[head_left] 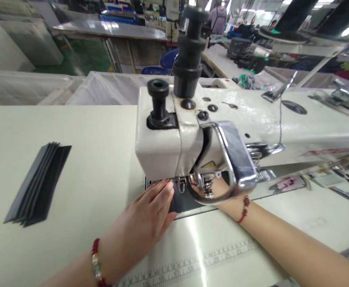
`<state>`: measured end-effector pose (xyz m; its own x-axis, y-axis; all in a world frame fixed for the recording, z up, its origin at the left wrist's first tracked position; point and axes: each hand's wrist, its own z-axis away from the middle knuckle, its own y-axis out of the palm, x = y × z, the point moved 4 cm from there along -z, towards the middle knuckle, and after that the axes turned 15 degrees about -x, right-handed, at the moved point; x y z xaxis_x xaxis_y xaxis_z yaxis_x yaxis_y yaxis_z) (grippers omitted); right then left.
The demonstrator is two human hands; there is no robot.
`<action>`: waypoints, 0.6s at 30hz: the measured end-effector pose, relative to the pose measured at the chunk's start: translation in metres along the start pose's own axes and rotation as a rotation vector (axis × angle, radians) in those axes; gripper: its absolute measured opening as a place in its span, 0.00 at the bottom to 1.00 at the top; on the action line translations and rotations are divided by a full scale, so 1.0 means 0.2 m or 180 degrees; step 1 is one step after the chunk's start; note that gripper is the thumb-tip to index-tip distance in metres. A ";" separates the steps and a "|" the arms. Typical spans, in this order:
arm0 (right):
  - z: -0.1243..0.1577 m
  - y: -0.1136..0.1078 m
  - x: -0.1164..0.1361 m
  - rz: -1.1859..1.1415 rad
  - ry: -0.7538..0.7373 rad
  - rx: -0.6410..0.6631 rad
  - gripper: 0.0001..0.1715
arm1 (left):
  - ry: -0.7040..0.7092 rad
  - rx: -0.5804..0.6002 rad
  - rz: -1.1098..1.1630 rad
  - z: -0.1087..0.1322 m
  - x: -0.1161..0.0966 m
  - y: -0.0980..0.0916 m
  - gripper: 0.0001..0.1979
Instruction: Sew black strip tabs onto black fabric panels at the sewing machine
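Note:
A white industrial sewing machine [162, 153] stands over a dark flat piece [184, 202], which looks like fabric. My left hand [146, 217] lies on that piece, left of the presser area, with its fingers stretched toward the machine head. On the other side, my right hand [221, 191] reaches in behind the metal guard [237, 155]; the guard and machine parts hide most of its fingers. Whether it grips anything cannot be seen. The needle is also hidden from this angle. At the left, a fanned stack of dark strips [38, 185] lies on the table.
A printed ruler scale [204, 265] runs along the table's front. Pink thread snips [287, 183] and a metal tool [346, 195] lie at the right under the machine arm. Behind the table stand white-lined bins [102, 89]. Dark thread cones [294, 16] rise at the upper right.

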<state>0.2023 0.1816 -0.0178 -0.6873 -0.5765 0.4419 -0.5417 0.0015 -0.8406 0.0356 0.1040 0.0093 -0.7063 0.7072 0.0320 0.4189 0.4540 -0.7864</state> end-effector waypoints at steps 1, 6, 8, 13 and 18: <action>0.00 0.00 0.00 0.0032 0.0005 0.0006 0.14 | 0.0021 0.0020 0.0004 0.00 0.00 0.00 0.19; -0.02 0.00 0.01 0.0192 0.0024 -0.0034 0.14 | -0.0124 0.0197 0.0300 0.02 0.03 0.00 0.21; -0.02 -0.03 0.02 0.0253 0.0040 -0.0076 0.14 | -0.0215 0.0343 0.0530 0.04 0.05 -0.02 0.22; 0.06 -0.13 0.05 0.0478 -0.0101 -0.0200 0.13 | -0.0129 0.0313 0.0822 0.07 0.06 -0.08 0.18; 0.10 -0.17 0.04 0.0851 -0.0266 -0.0200 0.19 | 0.0219 0.0203 0.0530 0.07 0.04 -0.08 0.13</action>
<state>0.2239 0.1614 0.0076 -0.7689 -0.6141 0.1777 -0.3773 0.2115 -0.9016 0.0154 0.0958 0.0138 -0.5887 0.8060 -0.0615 0.4881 0.2938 -0.8219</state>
